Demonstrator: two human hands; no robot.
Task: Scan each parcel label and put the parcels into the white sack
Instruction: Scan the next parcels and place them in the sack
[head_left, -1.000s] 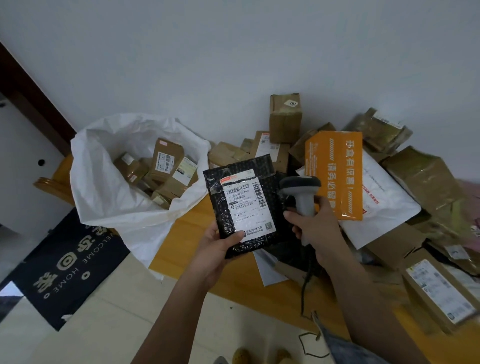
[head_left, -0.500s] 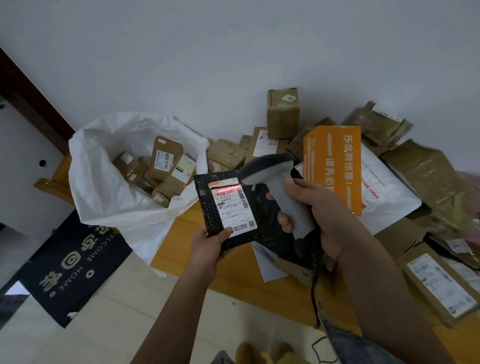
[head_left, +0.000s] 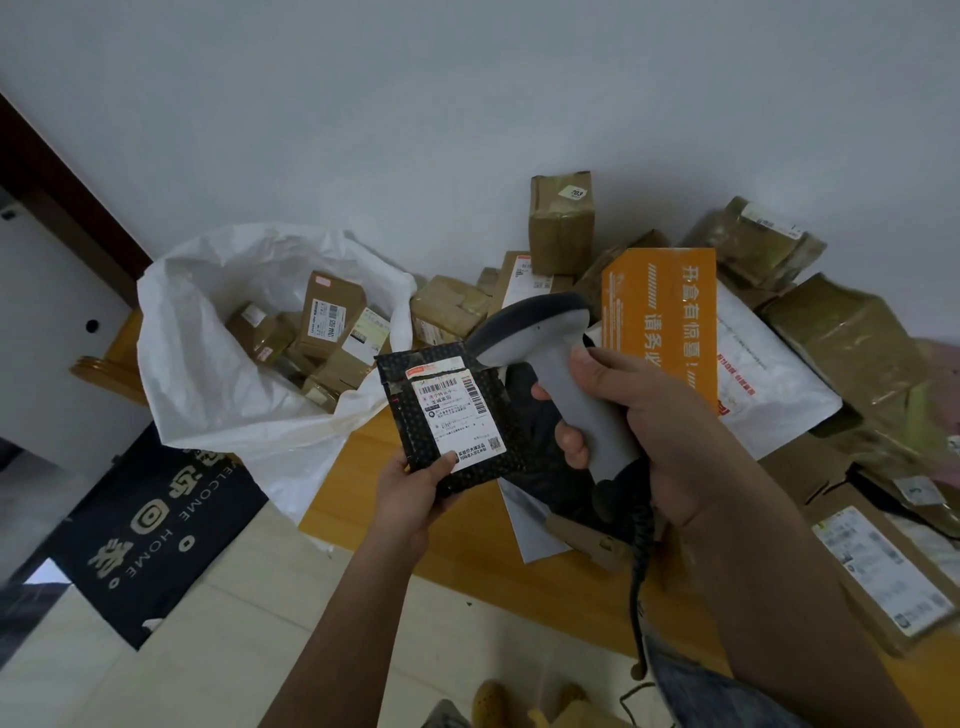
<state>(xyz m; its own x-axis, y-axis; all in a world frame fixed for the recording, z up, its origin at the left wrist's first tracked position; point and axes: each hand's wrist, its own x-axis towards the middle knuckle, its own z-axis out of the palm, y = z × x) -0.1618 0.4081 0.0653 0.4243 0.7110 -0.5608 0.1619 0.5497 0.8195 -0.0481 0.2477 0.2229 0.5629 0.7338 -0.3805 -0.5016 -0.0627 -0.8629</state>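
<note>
While the view looks down over both forearms, the scene reads as follows.

Desk: an orange-brown wooden desk (head_left: 363, 467) stands against a plain pale wall (head_left: 467, 104), its near edge running diagonally above a light tiled floor (head_left: 208, 649).
Floor mat: a dark doormat (head_left: 150, 525) with "WELCOME HOME" lettering lies on the tiles to the left.
White sack: the white sack (head_left: 208, 384) sits open at the desk's left end, several brown taped boxes with labels inside it.
Parcel pile: brown cartons, an orange box (head_left: 660, 317) with white characters and a white mailer (head_left: 769, 384) crowd the desk's right side along the wall.
Left hand: the left hand (head_left: 410, 488) pinches the lower corner of a black dotted parcel (head_left: 447, 415), thumb lying on the bottom edge of its white label (head_left: 457, 415), label side up, just right of the sack's mouth.
Right hand: the right hand (head_left: 649, 415) is wrapped tightly round the grip of a grey barcode scanner (head_left: 550, 353), its head just above the parcel's upper right corner; a coiled cable (head_left: 641, 561) hangs from the handle.
Change from half a second ago: the red scan line that lay across the label's barcode is gone; parcel and scanner sit in much the same pose, beside the sack.
</note>
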